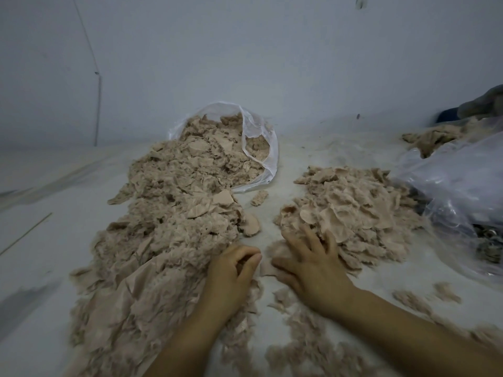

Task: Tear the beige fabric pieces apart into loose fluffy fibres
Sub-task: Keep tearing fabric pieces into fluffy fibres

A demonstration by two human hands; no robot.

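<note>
While the left hand [231,273] curls its fingers [251,258] around a beige scrap, the right hand [310,263] spreads flat on the right pile [353,208]. Fluffy fibres [304,346] dot the floor's near edge; whole pieces in the left heap [168,213] suggest much remains.

You're in a bare, makeshift workroom, sorting on the floor: plain pale blue-grey painted wall [272,50] at 12 o'clock, white sheet-covered floor [40,240], heaps of beige torn fabric scraps [174,202], clear plastic sacks [261,148] at 12 and 3 o'clock.
</note>
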